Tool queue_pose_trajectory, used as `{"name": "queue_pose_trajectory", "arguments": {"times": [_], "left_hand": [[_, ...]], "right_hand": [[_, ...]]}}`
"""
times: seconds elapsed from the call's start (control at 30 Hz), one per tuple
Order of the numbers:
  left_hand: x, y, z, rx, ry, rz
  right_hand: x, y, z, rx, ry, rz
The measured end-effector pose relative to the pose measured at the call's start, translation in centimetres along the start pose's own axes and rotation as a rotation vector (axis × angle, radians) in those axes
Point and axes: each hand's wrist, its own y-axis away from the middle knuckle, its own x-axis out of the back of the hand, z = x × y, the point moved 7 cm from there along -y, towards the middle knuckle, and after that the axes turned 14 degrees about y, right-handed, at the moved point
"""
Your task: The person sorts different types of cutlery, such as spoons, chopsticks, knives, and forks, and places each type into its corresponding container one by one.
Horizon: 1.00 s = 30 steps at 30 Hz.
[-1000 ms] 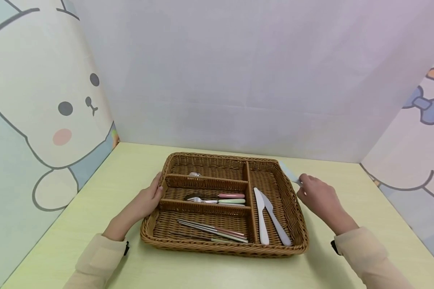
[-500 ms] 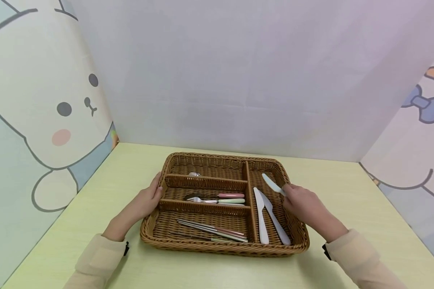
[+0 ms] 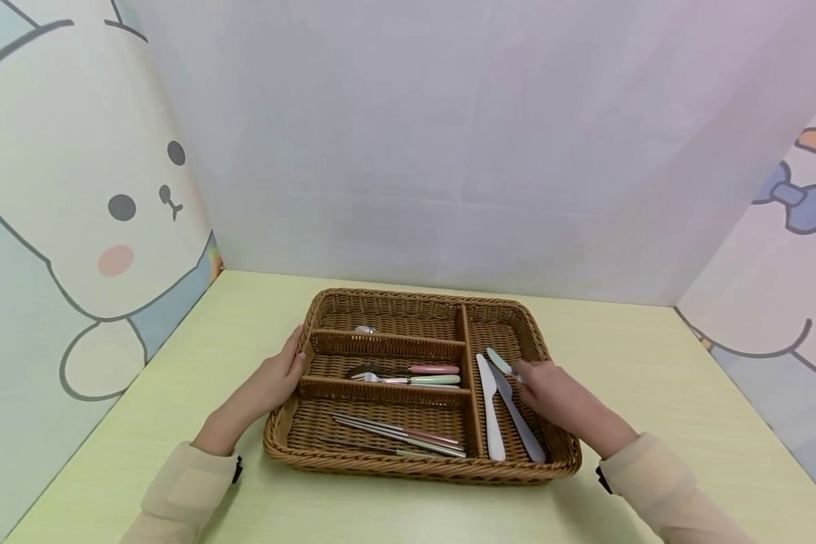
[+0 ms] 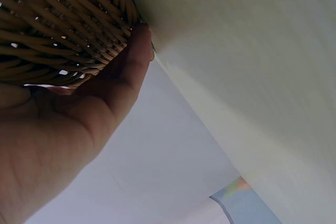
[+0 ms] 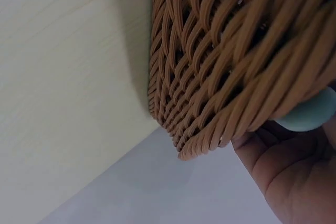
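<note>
One wicker basket with four compartments is being steadied on the yellow-green table. Its rim at nine o'clock is being touched by the left hand, whose fingers are lying fairly straight against the weave; nothing is being gripped by them. At three o'clock, inside the long right-hand compartment, one pale green-handled knife is being pinched by the right hand, with the blade pointing toward eleven o'clock and the handle end showing mint in the right wrist view. Just beside it, two more knives are lying in the same compartment: a white knife and a lilac knife, both running from twelve toward six o'clock. In the middle left compartment two forks are lying, one pink-handled, one green-handled. In the nearest compartment, at seven o'clock, thin chopsticks are resting; their count cannot be told. One spoon bowl is partly showing in the far compartment.
</note>
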Motion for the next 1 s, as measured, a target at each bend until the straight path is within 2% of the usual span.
{"name": "queue_pose_trajectory", "arguments": {"times": [0.23,0.47,0.57,0.83,1.0], "left_hand": [[0.0,0.1,0.1,0.001,-0.007,-0.001],[0.0,0.2,0.1,-0.001,-0.013,-0.003],[0.0,0.2,0.2,-0.007,-0.022,-0.006],[0.1,0.1,0.1,-0.003,-0.019,-0.005],[0.1,0.1,0.2,-0.01,-0.03,-0.005]], "right_hand": [[-1.1,0.0,-0.3,0.006,-0.032,-0.054],[-2.4,0.2,-0.5,-0.032,-0.079,-0.134],[-2.5,0.2,-0.5,-0.048,-0.079,-0.14],[-2.5,0.3,-0.6,-0.042,-0.032,-0.096],[-1.8,0.5,-1.0,0.008,0.052,0.033]]}}
